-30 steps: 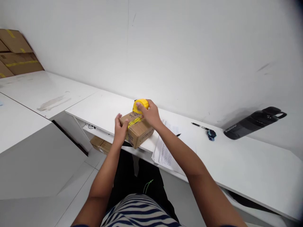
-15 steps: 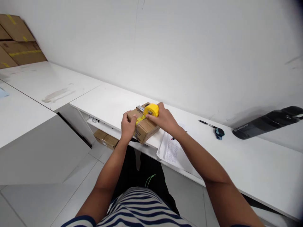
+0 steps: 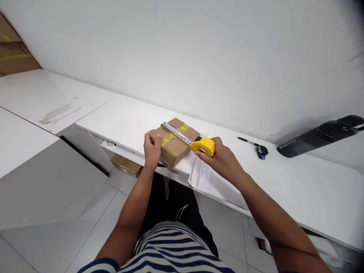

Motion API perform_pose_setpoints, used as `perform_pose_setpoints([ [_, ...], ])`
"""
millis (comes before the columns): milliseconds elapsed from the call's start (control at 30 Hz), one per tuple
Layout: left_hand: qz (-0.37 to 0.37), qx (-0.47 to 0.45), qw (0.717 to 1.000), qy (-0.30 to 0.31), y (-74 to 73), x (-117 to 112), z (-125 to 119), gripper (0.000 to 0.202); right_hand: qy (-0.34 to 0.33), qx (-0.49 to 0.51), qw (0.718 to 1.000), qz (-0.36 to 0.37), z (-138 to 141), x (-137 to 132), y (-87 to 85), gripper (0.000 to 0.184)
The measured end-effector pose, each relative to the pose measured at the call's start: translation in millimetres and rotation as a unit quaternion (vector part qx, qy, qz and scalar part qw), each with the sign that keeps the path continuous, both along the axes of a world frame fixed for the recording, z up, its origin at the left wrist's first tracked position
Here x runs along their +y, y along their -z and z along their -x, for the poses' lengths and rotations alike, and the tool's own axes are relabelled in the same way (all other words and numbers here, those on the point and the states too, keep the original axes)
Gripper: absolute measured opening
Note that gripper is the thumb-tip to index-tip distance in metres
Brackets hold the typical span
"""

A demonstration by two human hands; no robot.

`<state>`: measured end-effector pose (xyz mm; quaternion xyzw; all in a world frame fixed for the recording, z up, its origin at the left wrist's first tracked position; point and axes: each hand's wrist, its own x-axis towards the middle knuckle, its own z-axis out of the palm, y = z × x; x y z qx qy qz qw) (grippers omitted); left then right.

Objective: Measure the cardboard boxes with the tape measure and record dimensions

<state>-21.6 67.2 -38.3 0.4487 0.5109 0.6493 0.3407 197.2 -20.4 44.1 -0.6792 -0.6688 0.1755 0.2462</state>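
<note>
A small cardboard box (image 3: 173, 151) with yellow tape across its top rests at the front edge of the white table. My left hand (image 3: 152, 148) grips its left side, thumb on top and fingers around the side. My right hand (image 3: 220, 155) is closed around a yellow tape measure (image 3: 203, 146) just right of the box. The drawn-out blade (image 3: 178, 134) lies across the box top, from its far left edge to the case, with its numbers facing up.
Written sheets of paper (image 3: 206, 178) lie below my right hand. To the right are a pen (image 3: 244, 140), a dark wristwatch (image 3: 261, 151) and a black bottle (image 3: 318, 135). Large taped cartons (image 3: 14, 57) stand at far left. Smaller boxes (image 3: 126, 165) sit under the table.
My right hand has moved right with the tape measure, drawing the blade out across the box top. My left hand stays on the box's left side.
</note>
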Motion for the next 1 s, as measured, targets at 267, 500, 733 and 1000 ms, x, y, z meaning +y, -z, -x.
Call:
perform_pose_setpoints([
  [267, -0.029, -0.071, 0.997, 0.011, 7.2, 2, 0, 0.034, 0.11, 0.231, 0.946, -0.197, -12, 33, 23.7, 0.054],
  [500, -0.037, -0.192, 0.979, 0.057, 24.5, 20, -8, 0.033, 0.092, 0.526, 0.831, -0.158, -27, 69, 50.8, 0.059],
  [733, -0.018, 0.122, 0.99, 0.068, 1.3, 37, 51, 0.048, 0.023, 0.513, 0.857, -0.039, -5, 41, 38.6, 0.06],
  [1000, 0.037, 0.067, 0.982, 0.175, -47.5, -32, 68, 0.057, -0.072, 0.544, 0.831, 0.092, 69, 31, -9.5, 0.055],
])
